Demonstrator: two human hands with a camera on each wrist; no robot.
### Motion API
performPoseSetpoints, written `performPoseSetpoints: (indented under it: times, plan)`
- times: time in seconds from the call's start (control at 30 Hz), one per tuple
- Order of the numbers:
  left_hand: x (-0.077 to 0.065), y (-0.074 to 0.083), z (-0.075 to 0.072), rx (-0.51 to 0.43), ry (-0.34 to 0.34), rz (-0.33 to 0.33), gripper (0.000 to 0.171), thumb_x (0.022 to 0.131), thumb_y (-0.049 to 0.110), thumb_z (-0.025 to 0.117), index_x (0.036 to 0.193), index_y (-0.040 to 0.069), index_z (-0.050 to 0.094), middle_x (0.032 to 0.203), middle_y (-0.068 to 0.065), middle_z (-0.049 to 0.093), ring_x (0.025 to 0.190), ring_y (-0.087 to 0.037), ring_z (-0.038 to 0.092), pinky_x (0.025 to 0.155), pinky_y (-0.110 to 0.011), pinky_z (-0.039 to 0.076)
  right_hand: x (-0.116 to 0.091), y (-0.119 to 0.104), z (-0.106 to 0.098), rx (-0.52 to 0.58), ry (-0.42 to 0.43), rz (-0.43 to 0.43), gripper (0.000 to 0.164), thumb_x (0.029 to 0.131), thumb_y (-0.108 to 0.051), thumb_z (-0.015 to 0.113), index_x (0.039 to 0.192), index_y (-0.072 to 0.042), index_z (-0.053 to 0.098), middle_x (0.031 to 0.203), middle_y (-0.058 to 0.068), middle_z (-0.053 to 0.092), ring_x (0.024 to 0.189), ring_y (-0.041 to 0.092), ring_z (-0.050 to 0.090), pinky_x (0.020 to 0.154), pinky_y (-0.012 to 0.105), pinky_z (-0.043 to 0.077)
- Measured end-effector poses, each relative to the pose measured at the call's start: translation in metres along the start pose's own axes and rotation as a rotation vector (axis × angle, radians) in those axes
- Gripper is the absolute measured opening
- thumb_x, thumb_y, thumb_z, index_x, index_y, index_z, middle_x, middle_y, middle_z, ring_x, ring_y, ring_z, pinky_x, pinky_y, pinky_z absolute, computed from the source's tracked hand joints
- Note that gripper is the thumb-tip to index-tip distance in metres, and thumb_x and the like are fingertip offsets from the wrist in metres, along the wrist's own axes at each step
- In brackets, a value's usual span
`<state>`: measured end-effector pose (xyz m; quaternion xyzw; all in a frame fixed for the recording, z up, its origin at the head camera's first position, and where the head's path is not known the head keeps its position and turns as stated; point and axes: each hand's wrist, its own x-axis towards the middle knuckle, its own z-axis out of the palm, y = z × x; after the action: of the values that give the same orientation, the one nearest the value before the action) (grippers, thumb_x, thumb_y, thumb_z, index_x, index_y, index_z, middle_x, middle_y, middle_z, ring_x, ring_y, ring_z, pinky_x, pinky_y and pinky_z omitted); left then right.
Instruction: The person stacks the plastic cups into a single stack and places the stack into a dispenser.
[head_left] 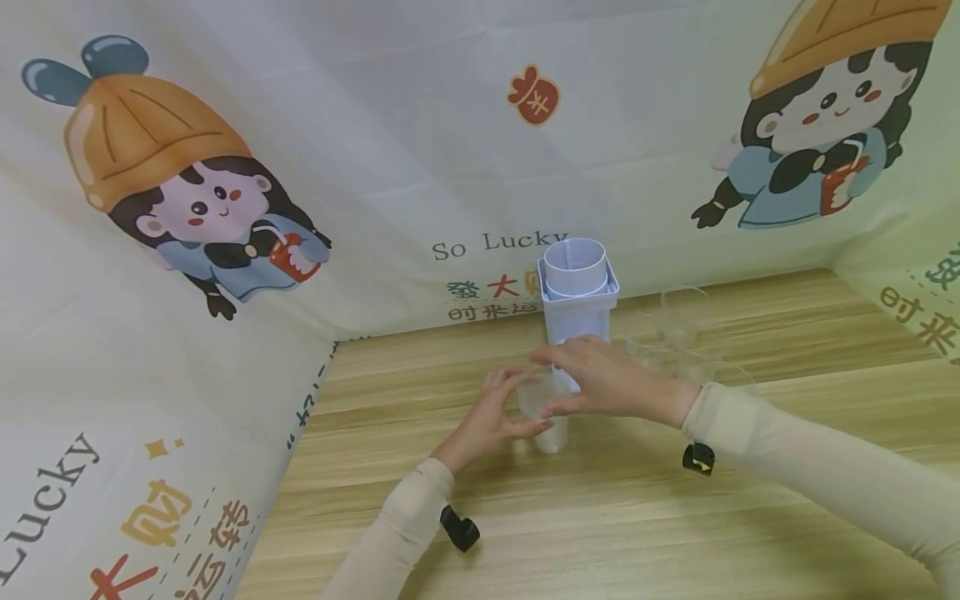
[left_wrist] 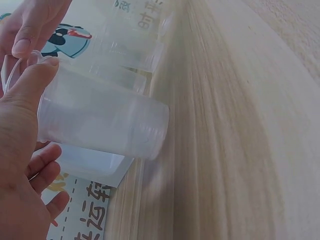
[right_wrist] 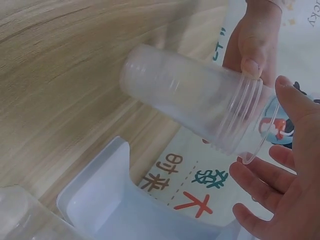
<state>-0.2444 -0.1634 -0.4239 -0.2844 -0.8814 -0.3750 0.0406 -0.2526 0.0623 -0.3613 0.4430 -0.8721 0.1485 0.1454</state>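
Observation:
Between the two hands is a short stack of clear plastic cups (right_wrist: pixel 185 95), nested so that several rims lie close together. In the head view the left hand (head_left: pixel 487 417) grips the stack near its rims from the left. Its thumb lies along the rims in the left wrist view. From the other side, the right hand (head_left: pixel 611 379) holds the outermost cup's rim (right_wrist: pixel 272 127) between thumb and fingertips. The stack's closed end points down and overlaps the wooden table in the head view. Directly behind the hands stands a pale tall holder (head_left: pixel 577 321) with a round tube in its top.
Several more clear cups (head_left: pixel 678 321) stand on the wood-grain table (head_left: pixel 420 500), to the right of the holder. A printed white cloth (head_left: pixel 420 150) with cartoon figures hangs behind and along both sides. A black wrist strap (head_left: pixel 459 528) sits on the left sleeve.

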Motion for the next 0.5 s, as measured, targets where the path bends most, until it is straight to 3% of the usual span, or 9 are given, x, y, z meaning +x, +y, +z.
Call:
performPoseSetpoints:
  times: [0.5]
  plan:
    - [0.0001, 0.0005, -0.0002, 0.009, 0.009, 0.002, 0.063, 0.078, 0.023, 0.083, 0.133, 0.006, 0.057, 0.139, -0.018, 0.047, 0.137, -0.036, 0.034, 0.112, -0.057, 0.037, -0.0008, 0.0014, 0.0057, -0.003, 0.009, -0.02, 0.072, 0.079, -0.051, 0.076, 0.134, -0.009, 0.056, 0.126, 0.007, 0.069, 0.111, 0.026, 0.066, 0.1, 0.047, 0.049]
